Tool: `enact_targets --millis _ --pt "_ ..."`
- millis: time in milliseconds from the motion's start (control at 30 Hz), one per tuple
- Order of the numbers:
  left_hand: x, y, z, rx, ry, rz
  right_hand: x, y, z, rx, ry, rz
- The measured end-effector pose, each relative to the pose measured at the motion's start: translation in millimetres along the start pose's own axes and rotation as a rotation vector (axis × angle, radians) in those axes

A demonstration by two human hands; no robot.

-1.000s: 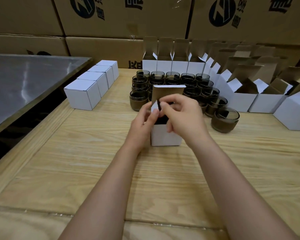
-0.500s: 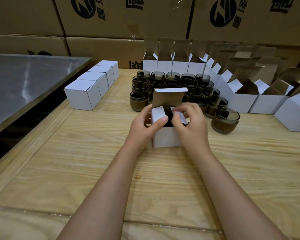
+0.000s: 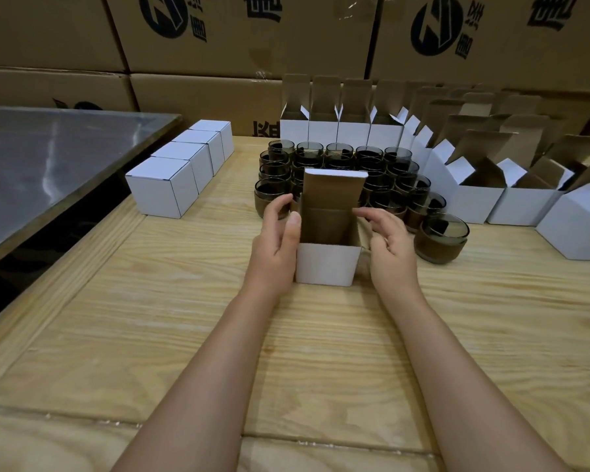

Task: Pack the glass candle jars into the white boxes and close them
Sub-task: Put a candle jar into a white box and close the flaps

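**Q:** Box orientation?
**A:** The white box (image 3: 327,267) stands at bench ctr, just in front of the jars. Mouth up, long axis vert. The lid flap stands at the far edge, brown face toward the camera. Contents not visible.

**Q:** Hands?
**A:** The left hand (image 3: 280,236) lies flat against the left wall, thumb at the top edge. The right hand (image 3: 389,240) is at the right wall, fingers loose. Neither clamps.

**Q:** Qty?
**A:** Closed boxes (image 3: 164,185): 4, one row, left. Open boxes (image 3: 324,131): 4 in the rear row, more to the right, total unclear. Candle jars (image 3: 338,155): 5 in the rear row, the rest overlap. Single jar (image 3: 441,240): 1, at the cluster's right end.

**Q:** Surface, room?
**A:** Pale wood bench (image 3: 184,318); steel table (image 3: 48,165) left; brown cartons (image 3: 252,35) stacked behind.
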State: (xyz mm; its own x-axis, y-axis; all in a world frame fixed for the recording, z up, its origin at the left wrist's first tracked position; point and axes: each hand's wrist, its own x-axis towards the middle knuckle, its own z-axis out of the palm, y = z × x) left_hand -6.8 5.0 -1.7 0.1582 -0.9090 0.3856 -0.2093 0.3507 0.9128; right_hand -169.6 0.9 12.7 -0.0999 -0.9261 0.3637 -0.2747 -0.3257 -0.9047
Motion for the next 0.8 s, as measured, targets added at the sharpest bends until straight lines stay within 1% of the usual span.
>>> enact_targets --millis 67,133,200,267,333,400,500,567,633,700,767,800 --pt "1 1 -1 -0.054 0.029 -0.025 -1 -1 1 0.104 -0.095 0.019" --pt "4 2 -3 -0.167 0.017 -0.086 -2 -1 1 0.152 -0.148 0.023" --pt "4 3 -4 -0.299 -0.013 -0.109 -1 1 2 0.194 -0.164 0.042" --pt "5 5 -5 -0.379 -0.026 -0.098 1 2 2 0.253 -0.177 0.075" --pt "6 5 -6 -0.413 -0.015 -0.078 4 2 3 0.322 -0.181 0.134" --pt "7 4 -7 -0.398 0.011 -0.061 5 1 3 0.36 -0.181 0.168" --pt "7 5 -8 -0.375 -0.016 -0.025 8 2 3 0.377 -0.19 0.173" --pt "8 7 -8 -0.404 -0.034 -0.073 9 3 4 0.386 -0.2 0.179" --pt "7 9 -6 -0.382 -0.021 -0.103 9 4 4 0.39 -0.216 0.178" --pt "6 8 -4 -0.359 -0.024 -0.09 9 3 4 0.369 -0.244 0.144" --pt "5 6 -3 -0.35 -0.053 -0.028 6 0 3 0.282 -0.244 0.079" --pt "5 4 -4 -0.357 -0.065 -0.006 5 -1 1 0.171 -0.205 0.024"
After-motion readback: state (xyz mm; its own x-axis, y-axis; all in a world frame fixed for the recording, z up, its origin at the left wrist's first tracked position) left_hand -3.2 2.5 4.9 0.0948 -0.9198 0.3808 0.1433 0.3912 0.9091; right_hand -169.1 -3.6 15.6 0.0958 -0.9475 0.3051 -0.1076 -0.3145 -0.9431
